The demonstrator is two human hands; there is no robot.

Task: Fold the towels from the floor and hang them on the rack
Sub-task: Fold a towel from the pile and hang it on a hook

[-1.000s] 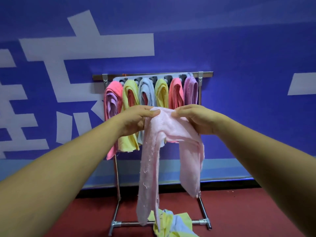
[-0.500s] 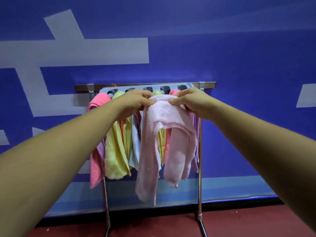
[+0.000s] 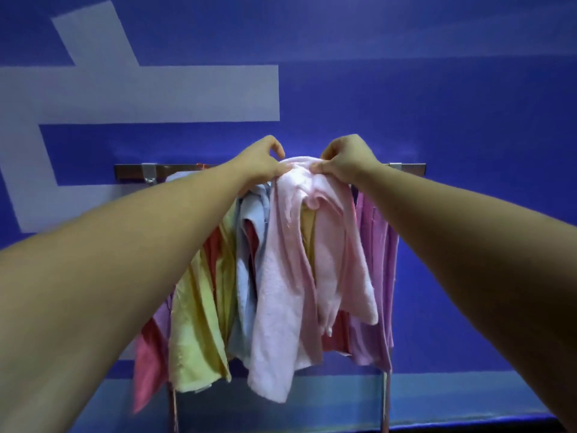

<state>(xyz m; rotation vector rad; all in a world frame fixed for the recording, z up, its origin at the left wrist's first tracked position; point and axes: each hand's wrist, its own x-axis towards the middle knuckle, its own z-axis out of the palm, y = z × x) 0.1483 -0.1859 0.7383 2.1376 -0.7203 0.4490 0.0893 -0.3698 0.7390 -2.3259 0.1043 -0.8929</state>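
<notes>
A pale pink towel (image 3: 290,276) hangs folded over at the level of the rack's top bar (image 3: 131,171). My left hand (image 3: 260,162) pinches its top fold on the left. My right hand (image 3: 346,162) pinches the top fold on the right. The two ends of the towel hang down in front of the towels on the rack. Whether the towel rests on the bar or on a hook is hidden by my hands.
Several towels hang on the rack: a coral one (image 3: 146,364), a yellow one (image 3: 196,332), a light blue one (image 3: 246,276) and a purple one (image 3: 374,276). A metal rack leg (image 3: 385,401) stands at the right. Behind is a blue wall (image 3: 437,89) with white marks.
Both hands have lifted the pink towel from chest height up to the rack's top bar and closer to it. The view has tilted up, so the floor and its towels are out of sight.
</notes>
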